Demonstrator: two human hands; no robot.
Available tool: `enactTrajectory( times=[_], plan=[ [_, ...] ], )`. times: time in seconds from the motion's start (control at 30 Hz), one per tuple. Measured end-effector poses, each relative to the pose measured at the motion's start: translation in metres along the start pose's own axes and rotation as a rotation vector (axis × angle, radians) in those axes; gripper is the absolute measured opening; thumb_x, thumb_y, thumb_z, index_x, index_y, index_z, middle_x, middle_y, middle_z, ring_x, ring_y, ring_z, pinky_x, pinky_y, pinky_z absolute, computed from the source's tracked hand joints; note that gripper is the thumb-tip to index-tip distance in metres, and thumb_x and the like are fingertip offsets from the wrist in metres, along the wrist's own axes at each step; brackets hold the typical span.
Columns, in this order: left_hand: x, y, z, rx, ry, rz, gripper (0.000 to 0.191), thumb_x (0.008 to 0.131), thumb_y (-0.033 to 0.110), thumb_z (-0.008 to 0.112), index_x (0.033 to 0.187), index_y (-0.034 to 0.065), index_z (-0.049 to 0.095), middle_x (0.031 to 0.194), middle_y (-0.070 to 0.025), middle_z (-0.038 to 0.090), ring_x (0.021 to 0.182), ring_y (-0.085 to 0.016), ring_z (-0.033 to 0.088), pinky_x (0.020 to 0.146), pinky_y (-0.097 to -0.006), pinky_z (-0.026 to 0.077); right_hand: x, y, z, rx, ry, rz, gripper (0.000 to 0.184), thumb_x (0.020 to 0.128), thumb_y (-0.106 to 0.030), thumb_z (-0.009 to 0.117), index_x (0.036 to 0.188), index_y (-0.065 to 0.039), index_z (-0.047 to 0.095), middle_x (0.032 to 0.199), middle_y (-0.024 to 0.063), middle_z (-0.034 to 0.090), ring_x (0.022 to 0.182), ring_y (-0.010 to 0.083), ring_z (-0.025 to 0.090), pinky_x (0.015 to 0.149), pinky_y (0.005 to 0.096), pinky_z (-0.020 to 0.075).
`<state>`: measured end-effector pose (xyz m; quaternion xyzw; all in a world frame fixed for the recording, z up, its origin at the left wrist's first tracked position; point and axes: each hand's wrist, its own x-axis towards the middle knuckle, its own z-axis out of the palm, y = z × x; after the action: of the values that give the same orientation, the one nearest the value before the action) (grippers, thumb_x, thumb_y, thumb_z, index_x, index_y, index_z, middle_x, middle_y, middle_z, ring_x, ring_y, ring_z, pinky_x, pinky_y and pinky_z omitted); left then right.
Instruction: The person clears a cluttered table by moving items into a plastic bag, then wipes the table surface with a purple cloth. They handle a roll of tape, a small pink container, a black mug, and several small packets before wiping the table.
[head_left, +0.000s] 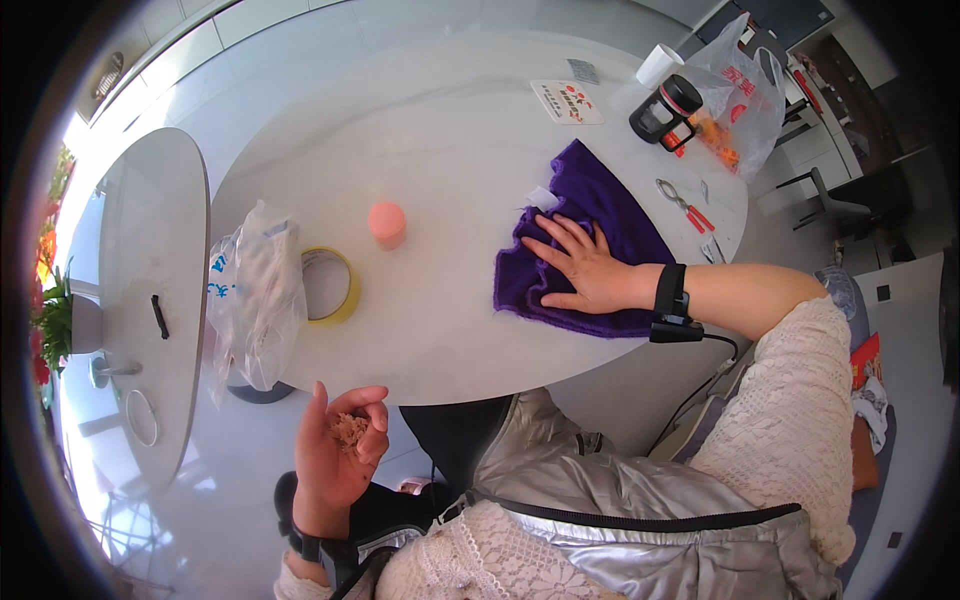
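Observation:
My left hand (339, 450) is palm up just off the table's front edge, its fingers curled around a small clump of tan, flaky bits (349, 432). What the bits are made of I cannot tell. My right hand (581, 266) lies palm down on a folded purple cloth (611, 202), fingers spread and pressing on its layers. The cloth has ruffled, stitched edges, and a white tag (541, 199) sticks out near my fingertips. Between the hands, farther back, stands a small pink lidded container (387, 225).
On the white oval table (442, 322) are a yellow tape roll (346, 294), a clear plastic bag (259, 292), a red-handled plier-like tool (686, 206), a coaster (567, 102), a black-lidded mug (666, 112), a white cup (659, 66) and a shopping bag (739, 97). A second tabletop (154, 225) stands left.

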<state>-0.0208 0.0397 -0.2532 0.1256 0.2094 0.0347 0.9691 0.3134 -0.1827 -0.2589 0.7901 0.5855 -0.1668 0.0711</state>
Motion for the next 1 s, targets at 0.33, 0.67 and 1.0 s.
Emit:
enactTrajectory(
  times=[0.33,0.67,1.0],
  plan=[
    [-0.003,0.037,0.054,-0.083,0.129,0.006,0.055,0.099,0.037,0.029,0.112,-0.0099,0.055,0.084,-0.0147,0.058,0.058,-0.015,0.044,0.053,-0.0234,0.036,0.015,0.012,-0.009,0.018,-0.23,-0.046,0.081,0.087,-0.054,0.052,0.147,-0.022,0.008,0.15,0.0178,-0.012,0.137,0.0424,-0.006,0.096,0.0728,0.0085],
    [-0.093,0.055,0.174,-0.209,0.274,0.093,0.049,0.099,0.033,0.032,0.111,-0.0096,0.055,0.085,-0.0141,0.057,0.06,-0.015,0.044,0.052,-0.0243,0.037,0.022,0.002,-0.034,0.06,-0.415,0.053,0.081,0.086,-0.054,0.051,0.148,-0.026,0.007,0.151,0.0152,-0.015,0.138,0.0393,-0.009,0.097,0.0722,0.0064],
    [-0.162,0.078,0.368,-0.2,0.245,0.119,0.046,0.099,0.029,0.034,0.114,-0.0089,0.053,0.086,-0.0137,0.058,0.061,-0.014,0.044,0.053,-0.0243,0.037,-0.007,-0.115,-0.16,0.733,-0.196,-0.042,0.045,0.073,-0.022,0.063,0.114,-0.007,0.054,0.107,0.0172,0.059,0.095,0.0328,0.058,0.082,0.0378,0.0464]
  ],
)
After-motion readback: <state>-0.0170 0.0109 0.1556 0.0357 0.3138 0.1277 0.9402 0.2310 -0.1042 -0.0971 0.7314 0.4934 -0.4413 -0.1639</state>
